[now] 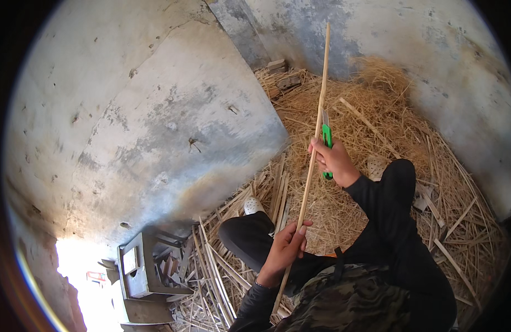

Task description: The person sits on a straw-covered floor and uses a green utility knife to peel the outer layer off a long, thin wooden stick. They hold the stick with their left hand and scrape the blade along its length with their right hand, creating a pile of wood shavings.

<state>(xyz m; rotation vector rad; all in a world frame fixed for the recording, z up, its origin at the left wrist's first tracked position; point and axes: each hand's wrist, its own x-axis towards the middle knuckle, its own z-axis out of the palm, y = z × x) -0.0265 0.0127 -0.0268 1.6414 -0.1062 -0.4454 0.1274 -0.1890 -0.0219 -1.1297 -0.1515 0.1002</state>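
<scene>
A long, thin wooden strip [308,185] slants up through the middle of the view, its far end in front of the back wall. My left hand [285,247] is closed round its lower part, thumb along the top. Higher up, my right hand [334,160] grips a green utility knife [327,135] with its blade out, pointing away from me beside the strip. Thumb and fingers of that hand also meet at the strip. Whether the blade touches the wood I cannot tell. The strip's lower end passes beside my left forearm.
Straw and shavings [377,110] cover the floor, heaped against the back wall. Loose split strips [217,276] lie at the left, more [457,265] at the right. A wooden cabinet [136,271] stands lower left near a bright opening. A white wall [172,110] juts out on the left.
</scene>
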